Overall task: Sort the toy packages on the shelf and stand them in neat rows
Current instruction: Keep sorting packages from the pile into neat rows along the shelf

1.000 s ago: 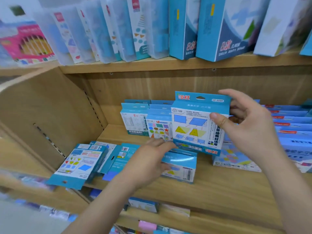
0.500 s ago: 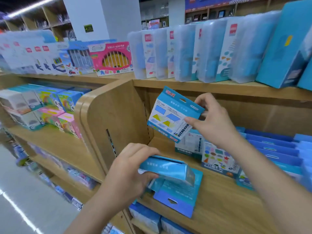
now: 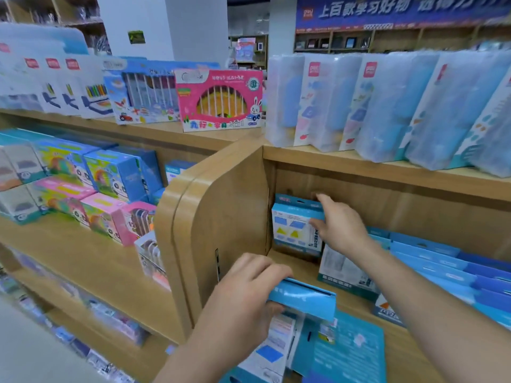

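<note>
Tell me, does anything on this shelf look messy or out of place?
Yes. At the shelf's front edge, a few blue packages lie flat and overlapping instead of standing in a row like those further back. The left hand grips one package above them; the right hand holds another package upright in the back corner.

1. A blue banner (image 3: pixel 398 12), far above and behind the right hand (image 3: pixel 341 225), reads "上百款学习好物"; the characters after that are blurred.
2. The pink box (image 3: pixel 221 99) on the top shelf, up and to the left of both hands, carries "九行" and "2合1" along its bottom edge (the middle characters are too smeared to read).
3. Red brand tags on the clear cases (image 3: pixel 331 103) above the right hand cannot be read.
</note>
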The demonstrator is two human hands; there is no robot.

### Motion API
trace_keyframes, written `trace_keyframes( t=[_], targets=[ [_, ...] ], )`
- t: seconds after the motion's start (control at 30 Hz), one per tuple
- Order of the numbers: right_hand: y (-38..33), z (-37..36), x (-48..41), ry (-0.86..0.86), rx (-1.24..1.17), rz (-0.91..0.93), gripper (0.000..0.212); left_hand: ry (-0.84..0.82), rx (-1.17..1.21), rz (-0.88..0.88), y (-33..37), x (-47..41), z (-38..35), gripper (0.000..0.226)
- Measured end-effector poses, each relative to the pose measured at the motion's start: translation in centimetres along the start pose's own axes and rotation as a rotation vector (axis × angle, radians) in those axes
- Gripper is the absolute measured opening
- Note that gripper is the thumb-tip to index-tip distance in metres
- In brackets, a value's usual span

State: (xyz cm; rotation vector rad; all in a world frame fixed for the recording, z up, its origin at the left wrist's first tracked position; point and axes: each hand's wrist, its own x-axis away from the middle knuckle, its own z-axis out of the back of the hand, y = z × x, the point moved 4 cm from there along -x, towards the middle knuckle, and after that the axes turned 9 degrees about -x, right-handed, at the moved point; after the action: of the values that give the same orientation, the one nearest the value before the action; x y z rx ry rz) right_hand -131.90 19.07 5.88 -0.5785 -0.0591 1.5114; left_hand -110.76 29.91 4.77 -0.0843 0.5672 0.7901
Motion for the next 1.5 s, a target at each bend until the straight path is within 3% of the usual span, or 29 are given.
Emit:
trace_keyframes(
  t=[0.17, 0.4, 0.6, 0.7, 0.83, 0.9, 1.07, 1.37, 1.5],
  targets=[
    [0.9, -2.5, 0.1, -0.041, 0.318, 0.077, 0.052, -0.003, 0.022, 0.037, -0.5, -1.3, -1.1, 0.061],
    [0.9, -3.4, 0.9, 0.056, 0.399, 0.060, 0.035, -0.008, 0.029, 0.086, -0.8, -2.4, -1.8, 0.058],
    [1.2, -2.8, 0.8, -0.024, 0.412, 0.044, 0.027, -0.020, 0.008, 0.103, -1.0, -3.1, -2.5, 0.054],
    [1.7, -1.1, 1.6, 0.007, 0.252, -0.006, 0.033, -0.029, -0.014, 0.119, -1.1, -3.8, -2.5, 0.052],
    [2.8, 1.8, 4.0, 0.192, -0.435, -0.033, 0.027, -0.059, -0.026, 0.170, -1.2, -5.6, -3.1, 0.051],
    [3.1, 1.8, 5.6, 0.186, -0.524, -0.017, 0.027, -0.080, -0.049, 0.183, -1.1, -6.7, -3.7, 0.052],
    [4.9, 0.2, 8.0, 0.151, -0.255, 0.033, 0.031, -0.145, -0.106, 0.230, -1.8, -9.3, -6.2, 0.055],
    [6.0, -0.8, 9.2, 0.055, -0.072, 0.067, 0.040, -0.242, -0.154, 0.262, -3.7, -11.7, -10.5, 0.053],
    [5.8, -1.1, 9.3, 0.055, 0.112, 0.033, 0.049, -0.200, -0.180, 0.230, -3.8, -12.4, -11.6, 0.064]
  ],
)
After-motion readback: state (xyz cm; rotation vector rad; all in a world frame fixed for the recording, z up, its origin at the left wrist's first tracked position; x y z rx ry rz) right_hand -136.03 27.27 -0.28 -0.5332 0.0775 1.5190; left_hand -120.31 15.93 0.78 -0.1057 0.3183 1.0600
